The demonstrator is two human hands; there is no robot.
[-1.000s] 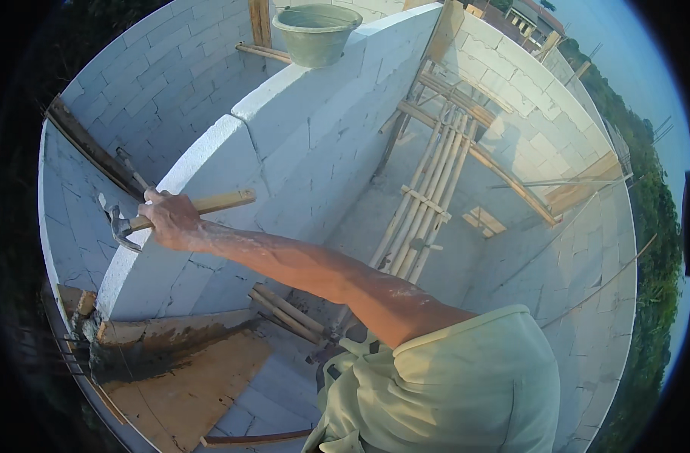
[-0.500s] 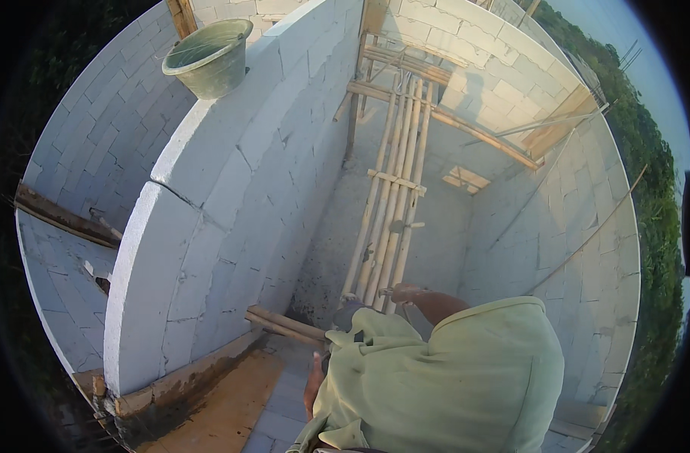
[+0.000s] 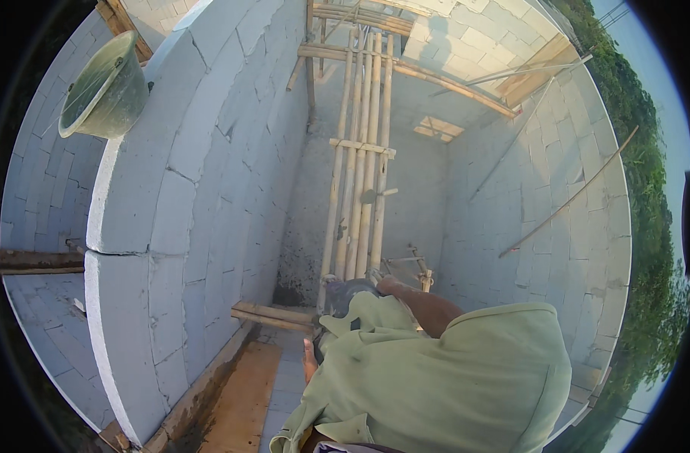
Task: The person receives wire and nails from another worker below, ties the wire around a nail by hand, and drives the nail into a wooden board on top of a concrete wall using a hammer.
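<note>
My right hand is by the near end of several bamboo poles, beside dark grey cloth; its fingers are too small and partly hidden to read. Beyond it, a tool with a dark rounded head and a short pale handle lies across the poles. Low on the left, my left hand shows past the edge of my green shirt. Its visible fingers look stretched out, with nothing seen in them; the rest is hidden. Nearest to it are short bamboo pieces jutting from the block wall.
A pale block wall runs along my left. On its top stands a worn grey-green bucket. The poles span a deep grey room, tied by a wooden crosspiece. A brown board lies at lower left; another block wall rises at right.
The view has shifted, so the bucket sits farther left and lower and the poles sit higher. More scaffold shows beyond my right forearm. Both hands stay in nearly the same places.
</note>
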